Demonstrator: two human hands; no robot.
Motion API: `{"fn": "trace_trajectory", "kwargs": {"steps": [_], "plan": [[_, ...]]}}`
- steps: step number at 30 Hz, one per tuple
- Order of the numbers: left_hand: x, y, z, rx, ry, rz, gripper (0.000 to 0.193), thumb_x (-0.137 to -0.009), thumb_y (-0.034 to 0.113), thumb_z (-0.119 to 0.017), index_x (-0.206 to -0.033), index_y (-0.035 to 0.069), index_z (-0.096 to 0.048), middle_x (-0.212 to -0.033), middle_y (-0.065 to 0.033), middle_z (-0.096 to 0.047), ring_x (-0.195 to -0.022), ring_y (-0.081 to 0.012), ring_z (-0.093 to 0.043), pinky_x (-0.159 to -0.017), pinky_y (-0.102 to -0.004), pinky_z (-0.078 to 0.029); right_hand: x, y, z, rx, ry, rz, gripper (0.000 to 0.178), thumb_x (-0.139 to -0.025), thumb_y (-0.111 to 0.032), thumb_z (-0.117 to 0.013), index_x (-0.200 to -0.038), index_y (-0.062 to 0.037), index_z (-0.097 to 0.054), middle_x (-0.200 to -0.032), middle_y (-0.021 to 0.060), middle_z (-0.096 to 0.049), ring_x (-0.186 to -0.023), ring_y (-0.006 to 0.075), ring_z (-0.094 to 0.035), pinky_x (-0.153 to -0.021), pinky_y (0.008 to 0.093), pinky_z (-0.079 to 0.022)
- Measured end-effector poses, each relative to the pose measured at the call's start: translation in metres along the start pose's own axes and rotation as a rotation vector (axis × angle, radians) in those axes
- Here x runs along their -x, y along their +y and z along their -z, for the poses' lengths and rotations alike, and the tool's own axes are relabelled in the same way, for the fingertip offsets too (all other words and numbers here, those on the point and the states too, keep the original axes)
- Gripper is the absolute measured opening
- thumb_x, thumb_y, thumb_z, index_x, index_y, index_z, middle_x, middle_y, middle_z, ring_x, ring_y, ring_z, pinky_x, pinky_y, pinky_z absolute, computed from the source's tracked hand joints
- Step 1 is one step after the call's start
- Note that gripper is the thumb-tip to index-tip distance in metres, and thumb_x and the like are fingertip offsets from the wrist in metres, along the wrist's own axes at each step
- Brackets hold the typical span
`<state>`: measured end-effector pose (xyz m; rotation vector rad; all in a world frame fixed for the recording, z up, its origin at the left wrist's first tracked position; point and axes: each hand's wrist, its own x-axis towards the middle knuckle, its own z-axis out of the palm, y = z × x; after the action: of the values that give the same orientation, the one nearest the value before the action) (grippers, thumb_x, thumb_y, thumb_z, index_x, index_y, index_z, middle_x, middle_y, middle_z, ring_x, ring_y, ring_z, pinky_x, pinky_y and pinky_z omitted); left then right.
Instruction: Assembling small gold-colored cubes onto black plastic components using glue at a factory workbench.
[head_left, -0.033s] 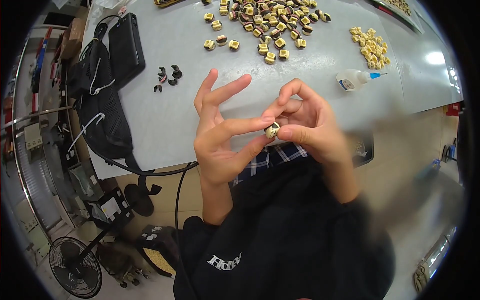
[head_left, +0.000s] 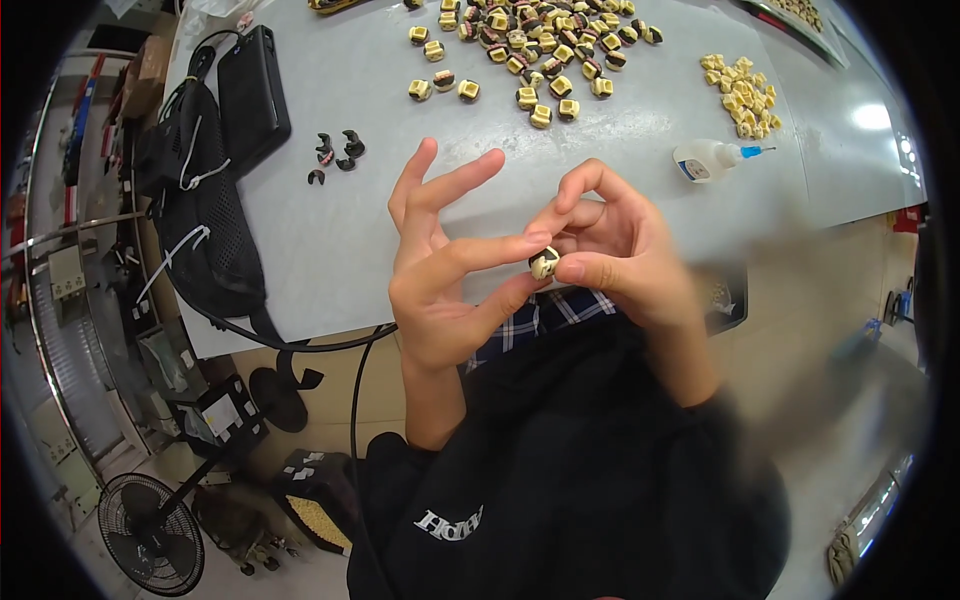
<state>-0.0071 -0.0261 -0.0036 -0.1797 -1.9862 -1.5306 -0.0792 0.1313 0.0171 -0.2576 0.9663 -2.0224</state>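
Observation:
Between my hands is a small rounded piece (head_left: 544, 264) in cream and black. My left hand (head_left: 432, 290) pinches it with thumb and forefinger, its other fingers raised and spread. From the other side, my right hand (head_left: 632, 250) grips the same piece by thumb and fingertips, with the fingers curled. The fingers partly cover the piece, so its full shape is hidden. Both hands are above the near edge of the grey table (head_left: 340, 260). Many similar cream, black and pinkish pieces (head_left: 540, 115) lie beyond them.
Several black C-shaped parts (head_left: 348, 150) lie at left, near a black box-shaped device (head_left: 252, 95) and a black mesh pouch (head_left: 215, 220) with cables. At right are a bottle with a blue needle tip (head_left: 705, 160) and a pile of cream parts (head_left: 742, 98).

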Motion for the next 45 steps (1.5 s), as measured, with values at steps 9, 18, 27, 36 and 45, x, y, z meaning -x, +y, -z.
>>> {"fn": "trace_trajectory", "kwargs": {"steps": [9,18,27,36,45], "plan": [[0.001,0.009,-0.004,-0.162,0.278,0.118,0.022,-0.073,0.001,-0.067,-0.095,0.005,-0.068,-0.116,-0.0137,-0.057,-0.118,-0.0328,-0.041,-0.100,-0.0443,-0.032,-0.030,-0.008,0.002,0.746,0.291,0.568,0.033,-0.078,0.009,-0.062,-0.104,-0.0018,-0.045,-0.103,0.0178,-0.060,-0.083,0.0124,-0.057,-0.076,0.0245,-0.047],[-0.013,0.017,0.004,-0.767,0.447,0.252,0.025,-0.077,-0.004,-0.060,-0.102,-0.002,-0.064,-0.104,-0.0116,-0.059,-0.100,-0.0263,-0.054,-0.086,-0.0353,-0.044,0.026,0.005,0.021,1.101,0.594,1.162,0.026,-0.079,0.011,-0.050,-0.101,-0.0016,-0.042,-0.106,0.0229,-0.055,-0.064,0.0148,-0.052,-0.064,0.0250,-0.046],[-0.030,-0.003,0.030,-0.895,0.406,0.421,0.025,-0.077,0.000,-0.065,-0.102,0.000,-0.064,-0.095,-0.0094,-0.059,-0.092,-0.0234,-0.056,-0.076,-0.0324,-0.048,0.042,-0.001,0.046,0.815,0.854,1.219,0.017,-0.083,0.008,-0.046,-0.095,-0.0021,-0.042,-0.103,0.0199,-0.054,-0.065,0.0128,-0.049,-0.060,0.0239,-0.043],[-0.028,-0.002,0.023,-0.666,0.460,0.421,0.020,-0.081,-0.002,-0.060,-0.100,0.000,-0.064,-0.096,-0.0103,-0.060,-0.084,-0.0197,-0.061,-0.075,-0.0285,-0.049,0.034,-0.010,0.059,0.841,0.874,1.143,0.022,-0.084,0.002,-0.048,-0.105,-0.0011,-0.041,-0.110,0.0225,-0.051,-0.068,0.0127,-0.050,-0.067,0.0251,-0.045],[-0.025,0.010,0.001,-0.146,0.525,0.352,0.022,-0.091,0.002,-0.051,-0.110,-0.005,-0.058,-0.098,-0.0090,-0.060,-0.090,-0.0152,-0.059,-0.079,-0.0277,-0.048,0.023,-0.030,0.049,1.242,0.834,0.861,0.036,-0.085,-0.003,-0.056,-0.118,0.0010,-0.043,-0.117,0.0169,-0.052,-0.098,0.0191,-0.054,-0.082,0.0316,-0.044]]}}
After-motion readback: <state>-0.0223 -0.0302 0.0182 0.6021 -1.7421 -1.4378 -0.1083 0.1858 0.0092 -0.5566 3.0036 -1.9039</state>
